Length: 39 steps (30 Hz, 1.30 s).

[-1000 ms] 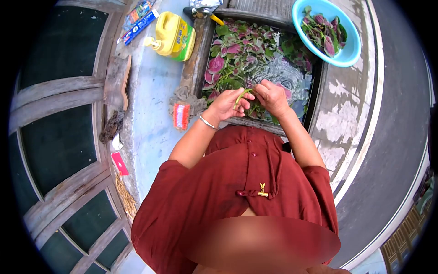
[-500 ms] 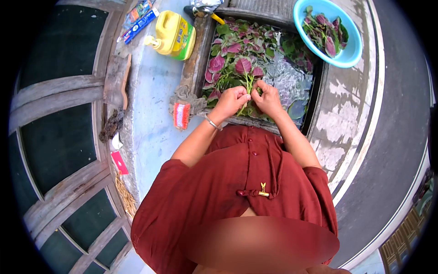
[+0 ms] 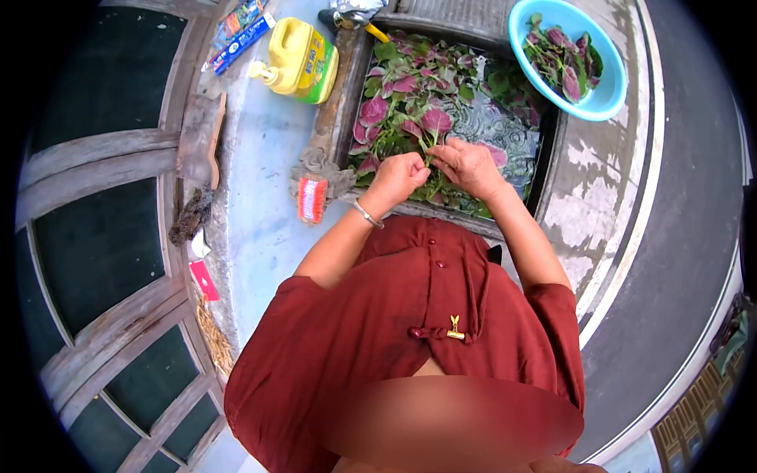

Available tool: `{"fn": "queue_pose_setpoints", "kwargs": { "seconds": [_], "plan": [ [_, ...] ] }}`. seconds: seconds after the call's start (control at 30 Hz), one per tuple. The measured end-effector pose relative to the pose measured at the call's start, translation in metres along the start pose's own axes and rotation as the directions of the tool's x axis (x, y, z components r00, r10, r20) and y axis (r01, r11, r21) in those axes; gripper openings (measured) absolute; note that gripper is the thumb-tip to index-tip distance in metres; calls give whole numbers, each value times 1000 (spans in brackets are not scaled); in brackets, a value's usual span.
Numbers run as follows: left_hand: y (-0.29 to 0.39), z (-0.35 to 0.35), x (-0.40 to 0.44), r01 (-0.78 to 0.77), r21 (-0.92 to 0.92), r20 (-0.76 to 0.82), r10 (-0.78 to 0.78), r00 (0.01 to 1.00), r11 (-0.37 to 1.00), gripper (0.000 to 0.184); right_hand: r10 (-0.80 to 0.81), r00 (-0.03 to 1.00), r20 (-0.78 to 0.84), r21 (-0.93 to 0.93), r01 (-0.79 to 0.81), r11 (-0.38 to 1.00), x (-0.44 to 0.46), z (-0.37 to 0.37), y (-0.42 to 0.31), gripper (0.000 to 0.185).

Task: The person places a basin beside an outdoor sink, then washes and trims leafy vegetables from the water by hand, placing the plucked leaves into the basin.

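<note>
My left hand (image 3: 400, 176) is closed around a small bunch of red amaranth stems (image 3: 430, 142) at the near side of a stone sink (image 3: 341, 102). Right beside it, my right hand (image 3: 471, 167) pinches the same stems, thumb and fingers together. The fingertips partly hide where the stems are gripped. Under and beyond both hands, loose green and purple amaranth leaves (image 3: 390, 87) float in the water (image 3: 493, 118), thickest on the left side.
A light blue basin (image 3: 611, 93) with more amaranth stands at the far right. Left of the sink are a yellow pump bottle (image 3: 303, 63), an orange-and-white scrub brush (image 3: 312, 199) and a grey rag (image 3: 323, 167). A yellow handle (image 3: 377, 33) lies at the back left corner.
My right hand has shifted slightly to the right, and its fingers have moved on the stems. The bunch's purple leaf has swung right. Ripple rings now show on the water.
</note>
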<state>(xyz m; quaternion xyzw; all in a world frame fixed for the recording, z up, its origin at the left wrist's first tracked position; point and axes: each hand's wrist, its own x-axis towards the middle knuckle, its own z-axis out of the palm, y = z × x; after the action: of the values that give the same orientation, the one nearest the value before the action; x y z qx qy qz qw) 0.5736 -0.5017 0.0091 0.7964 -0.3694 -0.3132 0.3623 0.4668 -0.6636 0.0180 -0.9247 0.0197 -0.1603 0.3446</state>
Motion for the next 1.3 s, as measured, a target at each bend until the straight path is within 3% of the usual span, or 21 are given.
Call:
{"fn": "queue_pose_setpoints", "kwargs": {
  "seconds": [0.2, 0.3, 0.4, 0.43, 0.5, 0.57, 0.63, 0.67, 0.7, 0.77, 0.83, 0.87, 0.9, 0.97, 1.03, 1.2, 1.3],
  "plan": [
    [3, -3, -1, 8, 46, -69, -5, 998, 999, 15, -30, 996, 80, -75, 36, 997, -1, 9, 1, 13],
    [2, -1, 1, 12, 17, -64, -11, 998, 1000, 15, 39, 996, 81, -47, -35, 998, -6, 21, -1, 16],
    [7, -5, 5, -12, -6, -77, 12, 997, 1000, 16, 284, 949, -134, 51, -280, 959, -9, 46, 3, 18],
    [10, -6, 5, -12, -6, -78, 12, 997, 1000, 16, 316, 921, -228, -6, -326, 945, -7, 46, 14, 16],
    [16, -11, 3, -6, -19, -80, 4, 997, 1000, 16, 664, 740, -110, 317, -606, 729, -11, 39, 35, 17],
    [3, -9, 0, -6, -76, -86, -1, 996, 997, 16, 637, 771, -31, 579, -505, 640, -17, 26, 47, 26],
    [1, -9, 0, -16, -143, -84, 4, 996, 990, 16, 557, 830, -11, 652, -417, 634, -15, 9, 49, 29],
    [1, -10, -1, -28, -96, -82, 20, 996, 995, 15, 597, 800, 68, 693, -468, 549, -16, 1, 46, 31],
    [4, -11, -2, -38, -48, -81, 34, 996, 998, 14, 598, 798, 66, 692, -469, 549, -16, 0, 46, 31],
    [8, -12, -4, -55, -32, -74, 53, 996, 998, 14, 549, 834, 57, 807, -362, 466, -12, 2, 49, 31],
    [9, -10, -5, -151, -24, -96, 148, 984, 988, 12, 547, 826, 141, 805, -416, 422, -9, -3, 45, 21],
    [9, -10, -4, -152, -23, -95, 149, 984, 988, 12, 465, 885, -26, 614, -352, 706, -7, -3, 39, 15],
    [9, -10, -4, -181, 18, -100, 182, 978, 983, 12, 327, 932, -156, 343, -259, 903, -2, -7, 27, 12],
    [10, -10, -4, -208, 62, -104, 214, 971, 976, 11, 285, 954, -96, 295, -246, 923, 2, -8, 20, 16],
    [10, -10, -4, -239, 96, -104, 249, 963, 966, 10, 61, 989, -135, 38, -56, 998, 3, 1, 24, 20],
    [12, -11, -6, -245, 105, -115, 257, 960, 964, 10, 41, 994, -106, -46, -46, 998, 5, 5, 23, 16],
    [14, -11, -6, -248, 102, -112, 259, 959, 963, 10, 127, 979, -159, -13, -131, 991, 2, 25, 26, 15]
  ]
}}
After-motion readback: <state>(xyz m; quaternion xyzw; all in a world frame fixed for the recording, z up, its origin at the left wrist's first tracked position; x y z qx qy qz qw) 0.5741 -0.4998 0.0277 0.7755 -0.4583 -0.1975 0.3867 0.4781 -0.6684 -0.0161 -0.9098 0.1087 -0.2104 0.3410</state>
